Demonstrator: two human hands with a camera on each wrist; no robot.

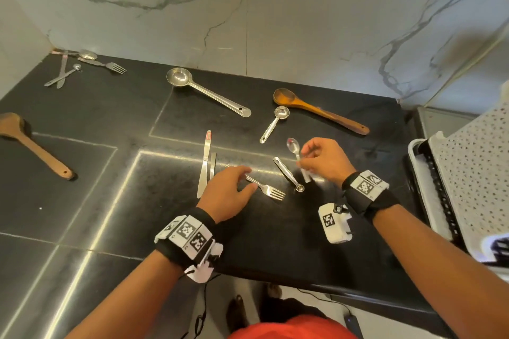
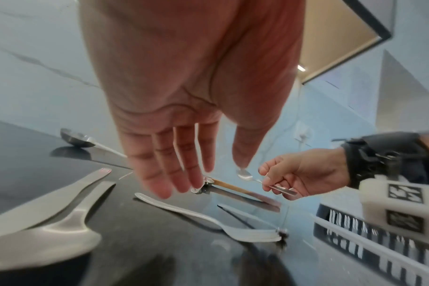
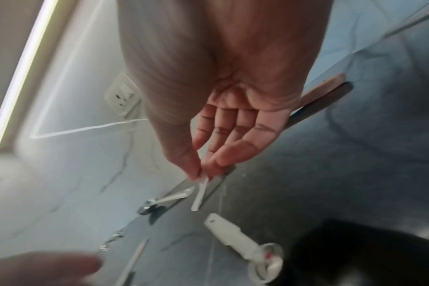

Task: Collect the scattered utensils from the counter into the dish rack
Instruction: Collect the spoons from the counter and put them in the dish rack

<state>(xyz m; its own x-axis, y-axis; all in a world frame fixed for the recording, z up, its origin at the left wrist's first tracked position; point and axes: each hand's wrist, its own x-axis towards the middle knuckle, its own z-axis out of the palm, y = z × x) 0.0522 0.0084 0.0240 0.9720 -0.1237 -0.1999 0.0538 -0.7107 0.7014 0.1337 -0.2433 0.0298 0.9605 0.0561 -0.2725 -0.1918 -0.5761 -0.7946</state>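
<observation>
- right hand (image 1: 323, 158) grip is pinched on a teaspoon (image 1: 293, 146) by its handle, thumb against fingertips, spoon lifted off the desk (image 1: 96, 173) with the bowl pointing to upper left of frame; left wrist view confirms it (image 2: 245, 175).
- left hand (image 1: 227, 195) grip is apart: fingers straight and spread over the fork (image 1: 268, 189) handle near frame centre. can't tell if it touches yet. fork lies flat on the desk, tines toward lower right.
- dish rack (image 1: 468, 173) sits at the right edge of frame, beside the desk end; no utensils visible in it from here.
- still on the desk: small measuring spoon (image 1: 289, 175) between the hands, scoop (image 1: 275, 122) above it, steel ladle (image 1: 206, 92) upper centre, wooden spoon (image 1: 316, 110) upper right, two knives (image 1: 205, 164) left of the fork, a wooden spatula (image 1: 30, 143) at the left edge, a cluster of cutlery (image 1: 82, 66) in the upper left corner.
- risks, my read:
  - the pinch sits well down the handle, so the bowl end can swing or slip on the way to the rack.
  - fork is flat on glossy stone; fingers may skid it toward the desk edge instead of getting under it.
  - the left hand could nudge the knives or the measuring spoon, they're close.
  - far-left items need a long reach and are easy to miss.
</observation>
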